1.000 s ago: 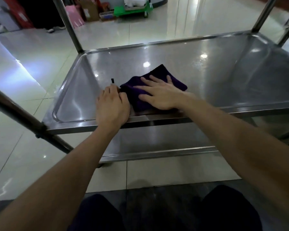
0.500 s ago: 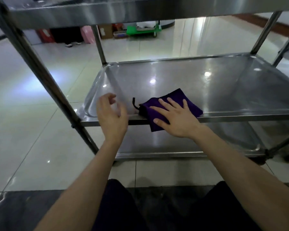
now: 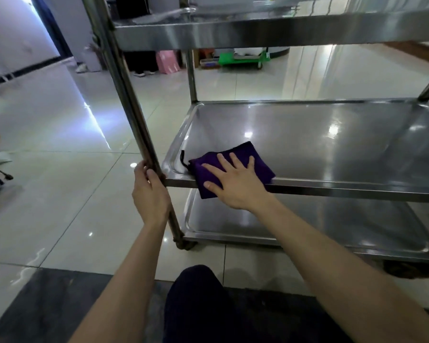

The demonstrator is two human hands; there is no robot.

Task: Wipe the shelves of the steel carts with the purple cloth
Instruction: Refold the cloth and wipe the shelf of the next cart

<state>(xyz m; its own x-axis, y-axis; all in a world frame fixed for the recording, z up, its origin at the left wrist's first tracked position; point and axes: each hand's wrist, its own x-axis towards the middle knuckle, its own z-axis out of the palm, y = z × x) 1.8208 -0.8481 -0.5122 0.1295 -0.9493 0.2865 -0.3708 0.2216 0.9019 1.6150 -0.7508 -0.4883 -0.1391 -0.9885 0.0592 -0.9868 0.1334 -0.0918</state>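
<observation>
Purple cloth [image 3: 243, 151], beneath right hand [image 3: 237, 185], fingers [image 3: 222, 161] spread

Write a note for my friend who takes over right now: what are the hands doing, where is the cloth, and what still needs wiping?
Left hand: grips the cart's near-left corner post.
Right hand: flat, fingers straight, pressing on the purple cloth.
Cloth: near-left corner of the middle shelf, one edge hanging over the front rim.
Done: wiping is at the middle shelf; how much of it is clean cannot be told.
Left: probably the rest of the middle shelf, and the bottom shelf and top shelf if they have not been wiped.
</observation>
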